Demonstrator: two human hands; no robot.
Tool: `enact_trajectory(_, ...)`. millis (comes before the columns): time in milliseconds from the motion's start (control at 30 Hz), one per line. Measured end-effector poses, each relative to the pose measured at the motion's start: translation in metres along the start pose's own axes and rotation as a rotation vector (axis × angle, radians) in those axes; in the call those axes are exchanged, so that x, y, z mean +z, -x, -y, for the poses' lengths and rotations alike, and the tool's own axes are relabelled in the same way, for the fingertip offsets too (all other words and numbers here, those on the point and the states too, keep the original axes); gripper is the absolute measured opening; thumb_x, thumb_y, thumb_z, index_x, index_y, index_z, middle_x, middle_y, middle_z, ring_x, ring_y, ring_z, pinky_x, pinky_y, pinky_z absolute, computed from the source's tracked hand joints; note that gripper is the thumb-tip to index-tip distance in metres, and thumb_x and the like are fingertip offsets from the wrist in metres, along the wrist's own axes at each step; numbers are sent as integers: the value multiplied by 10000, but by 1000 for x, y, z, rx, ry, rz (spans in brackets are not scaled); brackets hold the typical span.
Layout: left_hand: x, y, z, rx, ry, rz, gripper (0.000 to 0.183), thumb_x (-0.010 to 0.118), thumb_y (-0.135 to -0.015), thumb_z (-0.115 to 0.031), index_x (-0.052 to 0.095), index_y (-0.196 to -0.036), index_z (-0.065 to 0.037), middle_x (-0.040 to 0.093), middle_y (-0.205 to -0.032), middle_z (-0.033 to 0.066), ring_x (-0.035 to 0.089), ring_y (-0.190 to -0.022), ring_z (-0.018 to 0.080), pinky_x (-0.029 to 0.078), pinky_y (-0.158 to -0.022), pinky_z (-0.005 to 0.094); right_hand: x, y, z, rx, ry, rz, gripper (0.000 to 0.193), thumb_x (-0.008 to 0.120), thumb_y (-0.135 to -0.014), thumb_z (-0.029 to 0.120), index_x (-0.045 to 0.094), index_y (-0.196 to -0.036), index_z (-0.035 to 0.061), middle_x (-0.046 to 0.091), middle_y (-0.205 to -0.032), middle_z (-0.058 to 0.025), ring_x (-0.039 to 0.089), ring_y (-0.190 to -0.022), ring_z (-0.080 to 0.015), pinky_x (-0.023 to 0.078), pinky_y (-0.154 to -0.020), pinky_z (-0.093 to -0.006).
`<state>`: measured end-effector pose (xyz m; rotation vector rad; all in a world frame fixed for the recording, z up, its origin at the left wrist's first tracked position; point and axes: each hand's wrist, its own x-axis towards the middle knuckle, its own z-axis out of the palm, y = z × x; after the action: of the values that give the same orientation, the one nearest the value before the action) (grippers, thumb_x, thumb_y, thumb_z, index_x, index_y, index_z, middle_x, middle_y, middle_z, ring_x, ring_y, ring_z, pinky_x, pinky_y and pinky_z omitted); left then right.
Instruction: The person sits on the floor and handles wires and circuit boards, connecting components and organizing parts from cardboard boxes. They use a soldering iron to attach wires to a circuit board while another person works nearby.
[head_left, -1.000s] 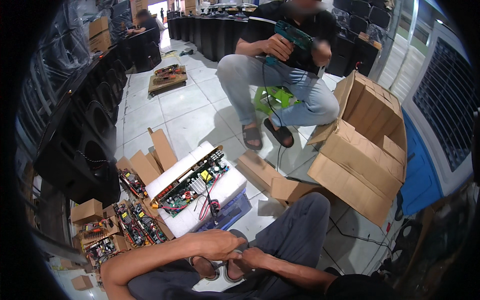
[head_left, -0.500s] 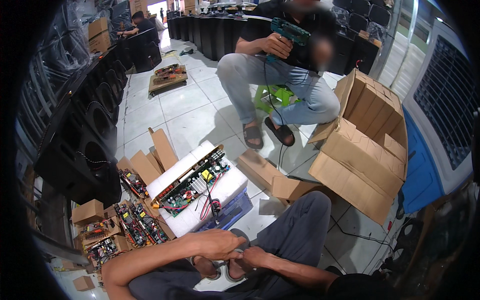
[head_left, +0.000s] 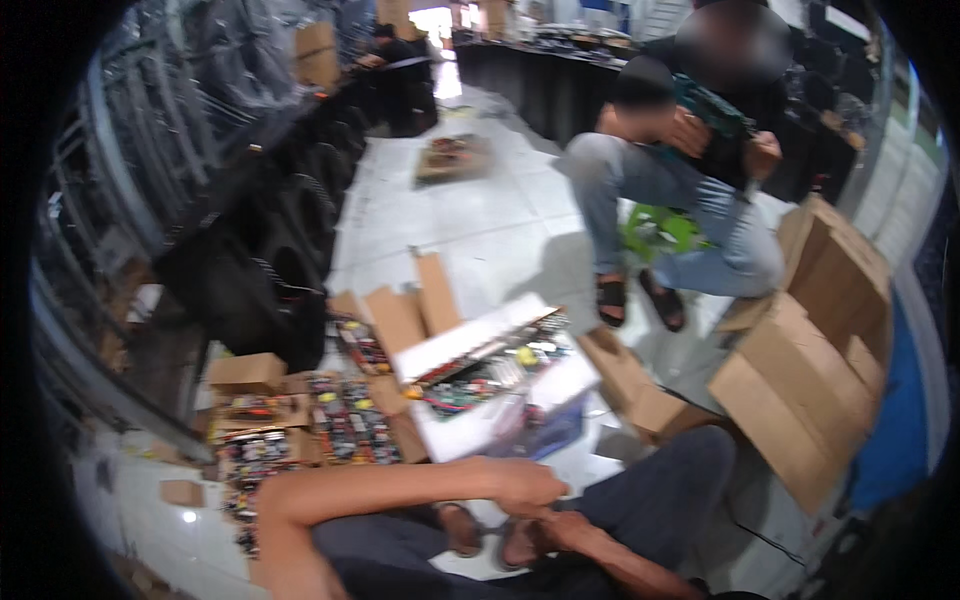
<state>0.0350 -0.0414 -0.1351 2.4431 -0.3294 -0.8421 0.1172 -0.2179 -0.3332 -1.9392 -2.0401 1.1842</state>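
My left hand [head_left: 525, 484] and my right hand [head_left: 568, 527] meet between my knees, above my feet. Both look closed, fingers curled in against each other. Blur hides whatever they may hold. Just beyond them a green circuit board [head_left: 490, 385] with wires and a metal strip rests on a white foam block [head_left: 450, 435]. The foam lies over a blue crate [head_left: 560, 430]. Neither hand touches the board.
Several circuit boards [head_left: 345, 415] and small cardboard boxes [head_left: 247, 372] lie left. Black speaker cabinets [head_left: 240, 275] line that side. At right stands a large open carton [head_left: 800, 400]. Opposite sits a person [head_left: 670, 190] holding a dark green power tool [head_left: 712, 108]. A board platform [head_left: 450, 165] lies farther back.
My view has swung left, so the scene sits farther right and is blurred. The other person has lowered the power tool, bringing both hands near it. My hands stay together.
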Motion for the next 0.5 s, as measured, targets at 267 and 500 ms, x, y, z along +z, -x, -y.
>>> enact_trajectory(267, -13, 5, -9, -90, 35, 40, 594, 602, -975, -346, 459, -1406, 37, 658, -1113, 302, 629, -1055, 465, 503, -891, 523, 15, -11, -15, 17, 160, 20, 250, 575, -914, 246, 738, -987, 72, 746, -974, -184, 728, -938, -355, 566, -787, -500)
enact_trajectory(500, -10, 9, -6, -60, 19, 23, 608, 548, -1007, -423, 462, -1398, 35, 652, -1114, 308, 617, -1072, 474, 502, -896, 525, -24, 6, 17, 19, 217, 139, 284, 628, -851, 211, 724, -1087, 87, 744, -1042, -166, 729, -949, -354, 570, -784, -481)
